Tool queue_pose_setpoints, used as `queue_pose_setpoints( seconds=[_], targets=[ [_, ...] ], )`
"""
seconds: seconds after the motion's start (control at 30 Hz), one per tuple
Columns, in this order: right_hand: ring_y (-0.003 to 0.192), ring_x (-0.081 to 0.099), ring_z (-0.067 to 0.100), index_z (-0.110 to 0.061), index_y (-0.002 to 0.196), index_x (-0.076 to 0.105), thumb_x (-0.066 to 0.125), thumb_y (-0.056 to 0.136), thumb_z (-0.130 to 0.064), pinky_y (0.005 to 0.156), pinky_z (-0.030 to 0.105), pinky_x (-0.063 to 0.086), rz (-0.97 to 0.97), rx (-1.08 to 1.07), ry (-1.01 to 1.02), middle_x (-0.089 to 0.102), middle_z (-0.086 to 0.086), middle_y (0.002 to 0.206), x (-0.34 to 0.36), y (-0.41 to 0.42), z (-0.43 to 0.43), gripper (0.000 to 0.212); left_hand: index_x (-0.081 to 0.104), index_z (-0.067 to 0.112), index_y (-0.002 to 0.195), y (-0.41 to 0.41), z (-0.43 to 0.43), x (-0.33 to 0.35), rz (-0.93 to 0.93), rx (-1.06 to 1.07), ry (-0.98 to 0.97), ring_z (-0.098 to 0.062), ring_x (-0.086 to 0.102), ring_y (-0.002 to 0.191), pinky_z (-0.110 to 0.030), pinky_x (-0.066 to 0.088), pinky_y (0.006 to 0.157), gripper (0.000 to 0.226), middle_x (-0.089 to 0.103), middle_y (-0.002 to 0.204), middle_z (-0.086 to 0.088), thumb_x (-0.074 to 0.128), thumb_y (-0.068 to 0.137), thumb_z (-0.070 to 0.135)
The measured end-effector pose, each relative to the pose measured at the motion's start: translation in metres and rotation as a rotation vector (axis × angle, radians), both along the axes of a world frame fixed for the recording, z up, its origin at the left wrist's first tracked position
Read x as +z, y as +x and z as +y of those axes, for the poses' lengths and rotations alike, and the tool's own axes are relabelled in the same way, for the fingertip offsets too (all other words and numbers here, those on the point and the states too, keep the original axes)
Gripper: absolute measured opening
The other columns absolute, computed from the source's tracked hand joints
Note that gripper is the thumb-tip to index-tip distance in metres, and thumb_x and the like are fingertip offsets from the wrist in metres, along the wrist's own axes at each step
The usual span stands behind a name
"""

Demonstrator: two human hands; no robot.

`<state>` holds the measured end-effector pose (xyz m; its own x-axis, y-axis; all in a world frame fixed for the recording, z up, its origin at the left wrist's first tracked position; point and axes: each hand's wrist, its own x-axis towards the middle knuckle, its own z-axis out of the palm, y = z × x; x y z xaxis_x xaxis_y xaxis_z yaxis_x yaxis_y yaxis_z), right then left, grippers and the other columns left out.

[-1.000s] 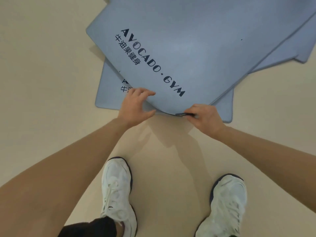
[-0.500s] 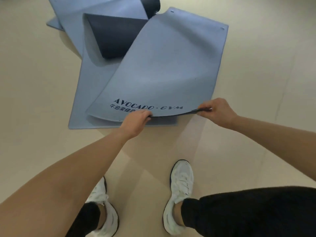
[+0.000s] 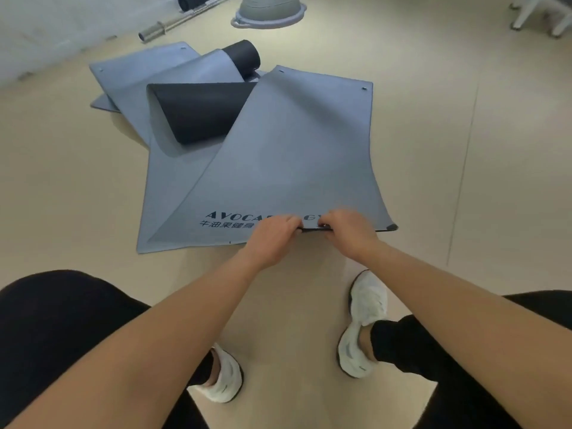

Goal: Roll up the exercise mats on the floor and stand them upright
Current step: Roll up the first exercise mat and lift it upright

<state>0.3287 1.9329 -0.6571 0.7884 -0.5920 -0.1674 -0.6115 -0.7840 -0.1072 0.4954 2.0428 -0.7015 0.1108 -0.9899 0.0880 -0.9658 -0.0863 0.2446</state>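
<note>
A grey-blue exercise mat [image 3: 297,156] printed with dark lettering lies on top of the pile, its near edge lifted off the floor. My left hand [image 3: 275,235] and my right hand [image 3: 348,229] grip that near edge close together, fingers curled over it, hiding part of the lettering. Under it lies a second mat [image 3: 168,193] whose far end is folded back, showing its dark underside [image 3: 201,109]. A third mat [image 3: 139,74] lies further back, partly rolled into a dark tube [image 3: 243,55].
My two white shoes [image 3: 365,320] stand on the beige floor just behind the mat edge. A metal barbell [image 3: 173,24] and a grey half-ball trainer [image 3: 269,10] lie at the far wall. White frame legs [image 3: 538,17] stand at the far right.
My hands have slid together along the mat's near edge, from wide apart to almost touching. My head has lifted, and the far gym gear has come into view.
</note>
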Motion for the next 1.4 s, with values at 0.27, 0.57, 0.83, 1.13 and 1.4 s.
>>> queue_pose_setpoints(
  seconds=[0.27,0.57,0.83,1.13,1.4],
  targets=[
    [0.101,0.064,0.025,-0.024,0.121,0.072,0.059,0.103,-0.033,0.081,0.032,0.047,-0.042,-0.140,0.342,0.071,0.003,0.110,-0.065,-0.039,0.010,0.024,0.046,0.022,0.150,0.039,0.055,-0.069,0.010,-0.061,0.337,-0.024,0.057,0.124,-0.038,0.044,0.099,0.055,0.062,0.138,-0.001,0.060,0.100,0.042],
    [0.097,0.062,0.019,-0.021,0.118,0.076,0.068,0.098,-0.032,0.086,0.033,0.049,-0.062,-0.259,0.483,0.074,0.002,0.110,-0.066,-0.069,-0.011,0.024,0.065,0.023,0.116,0.071,0.051,-0.083,0.154,0.118,0.394,-0.028,0.065,0.102,-0.035,0.043,0.074,0.023,0.071,0.109,-0.003,0.061,0.100,0.038],
    [0.102,0.065,0.029,-0.015,0.120,0.070,0.053,0.105,-0.036,0.084,0.041,0.052,-0.163,-0.224,0.225,0.072,0.006,0.110,-0.057,-0.072,0.006,0.031,0.056,0.021,0.078,0.031,0.011,-0.028,0.109,0.065,0.534,-0.027,0.055,0.074,-0.035,0.031,0.058,0.039,0.054,0.071,-0.001,0.059,0.098,0.054],
    [0.089,0.068,0.033,-0.007,0.114,0.072,0.084,0.082,-0.016,0.078,0.044,0.056,-0.447,0.059,-0.251,0.073,0.013,0.102,-0.075,-0.072,0.030,0.035,0.068,0.026,0.086,0.038,-0.011,-0.003,0.248,0.026,0.729,-0.024,0.063,0.082,-0.035,0.046,0.071,0.027,0.069,0.085,-0.004,0.065,0.095,0.051],
    [0.157,0.002,0.038,-0.022,0.163,-0.002,0.065,0.088,-0.064,0.121,0.064,0.000,0.050,0.002,-0.071,0.002,0.008,0.172,-0.138,-0.046,0.034,0.109,0.059,0.021,0.083,0.059,-0.043,-0.055,-0.062,0.107,0.527,-0.024,0.058,0.081,-0.034,0.042,0.066,0.047,0.060,0.081,0.002,0.057,0.092,0.067]
  ],
)
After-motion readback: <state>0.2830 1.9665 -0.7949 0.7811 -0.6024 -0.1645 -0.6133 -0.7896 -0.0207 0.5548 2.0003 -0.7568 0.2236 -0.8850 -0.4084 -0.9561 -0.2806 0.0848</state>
